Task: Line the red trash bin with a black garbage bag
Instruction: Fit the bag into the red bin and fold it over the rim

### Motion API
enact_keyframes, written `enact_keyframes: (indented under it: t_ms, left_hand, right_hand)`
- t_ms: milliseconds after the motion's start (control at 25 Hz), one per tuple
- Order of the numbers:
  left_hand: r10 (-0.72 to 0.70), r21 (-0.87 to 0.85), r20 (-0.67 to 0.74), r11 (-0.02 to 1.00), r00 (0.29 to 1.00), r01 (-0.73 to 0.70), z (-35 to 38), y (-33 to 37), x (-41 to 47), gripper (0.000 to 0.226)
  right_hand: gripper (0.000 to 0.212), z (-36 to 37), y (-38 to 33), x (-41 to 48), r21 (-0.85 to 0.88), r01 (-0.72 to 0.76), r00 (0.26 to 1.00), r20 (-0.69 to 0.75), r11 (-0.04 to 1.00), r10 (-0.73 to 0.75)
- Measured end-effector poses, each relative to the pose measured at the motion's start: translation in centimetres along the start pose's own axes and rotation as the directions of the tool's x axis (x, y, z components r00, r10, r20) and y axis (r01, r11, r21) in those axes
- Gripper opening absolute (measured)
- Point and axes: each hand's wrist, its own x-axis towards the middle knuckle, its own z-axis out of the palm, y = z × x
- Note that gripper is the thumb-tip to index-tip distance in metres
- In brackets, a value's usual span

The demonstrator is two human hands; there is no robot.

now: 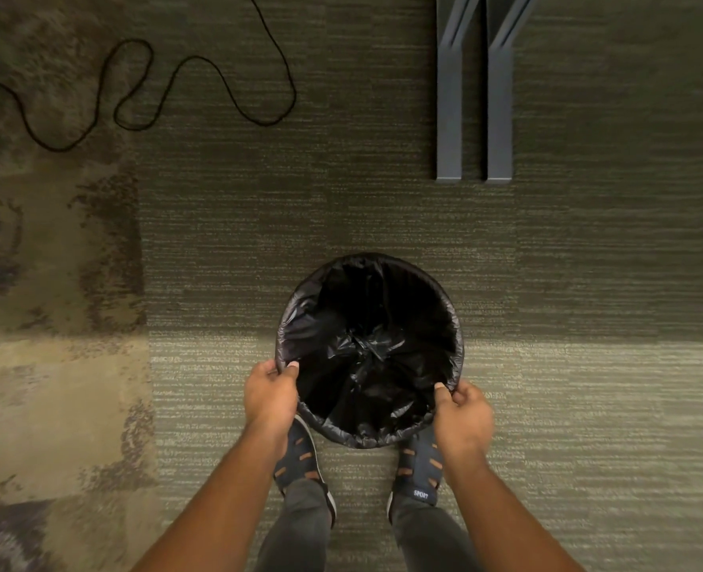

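A round trash bin stands on the carpet right in front of my feet, seen from straight above. The black garbage bag (366,324) covers its inside and is folded over the whole rim, so none of the bin's red shows. The bag's bottom bunches into a knot at the centre. My left hand (270,396) pinches the bag edge at the near-left rim, thumb inside. My right hand (463,419) pinches the bag edge at the near-right rim.
Two grey metal furniture legs (473,117) lie on the carpet at the far right. A black cable (168,88) snakes over the floor at the far left. My two sandalled feet (300,460) stand just behind the bin.
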Motion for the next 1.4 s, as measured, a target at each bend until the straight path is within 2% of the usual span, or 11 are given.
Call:
enact_keyframes:
  t_ms: [120,200,360,520,720,840,1000,1200,1320,1400]
  left_hand:
    - [0.063,0.069,-0.090,0.996,0.994,-0.057,0.2,0.2,-1.1,0.018]
    - [0.046,0.045,-0.117,0.998,0.992,-0.041,0.2,-0.4,-1.5,0.015]
    - [0.003,0.048,-0.015,0.999,1.000,-0.002,0.3,-1.8,-1.7,0.012]
    - [0.051,0.074,-0.030,0.996,0.998,-0.049,0.7,-1.4,-1.4,0.017]
    - [0.106,0.035,-0.007,0.994,0.994,-0.106,1.6,3.0,-0.3,0.019]
    - [0.131,0.004,0.029,0.991,0.991,-0.131,2.5,7.0,0.8,0.018]
    - [0.133,-0.028,0.017,0.991,0.991,-0.133,3.8,12.1,3.1,0.012]
    - [0.184,-0.021,0.066,0.983,0.981,-0.183,5.5,16.8,5.8,0.021]
    - [0.210,-0.055,0.081,0.977,0.974,-0.206,6.3,18.6,6.7,0.020]
    - [0.212,-0.102,0.139,0.975,0.967,-0.199,6.5,18.9,7.0,0.023]
  right_hand:
    - [0.048,0.0,-0.6,-0.3,0.022,-0.011,1.000,-0.023,1.000,0.012]
    - [0.041,0.4,-0.4,-0.4,0.027,-0.035,0.999,-0.025,0.999,0.036]
    - [0.033,0.7,-0.1,0.0,0.003,-0.064,0.997,0.033,0.998,0.064]
    - [0.035,0.3,-1.1,0.8,0.047,-0.055,0.997,0.052,0.997,0.053]
    - [0.024,0.7,-5.3,2.8,0.141,-0.047,0.998,0.059,0.989,0.039]
    - [0.030,1.3,-9.7,4.5,0.189,0.014,0.998,0.056,0.982,-0.025]
    - [0.015,3.0,-15.1,6.2,0.169,0.057,0.998,0.018,0.984,-0.061]
    - [0.016,4.8,-20.2,8.6,0.063,0.156,0.986,0.041,0.986,-0.159]
    - [0.014,5.3,-21.4,9.8,0.058,0.235,0.970,0.050,0.970,-0.238]
    - [0.014,5.5,-21.8,10.4,0.051,0.253,0.964,0.076,0.966,-0.256]
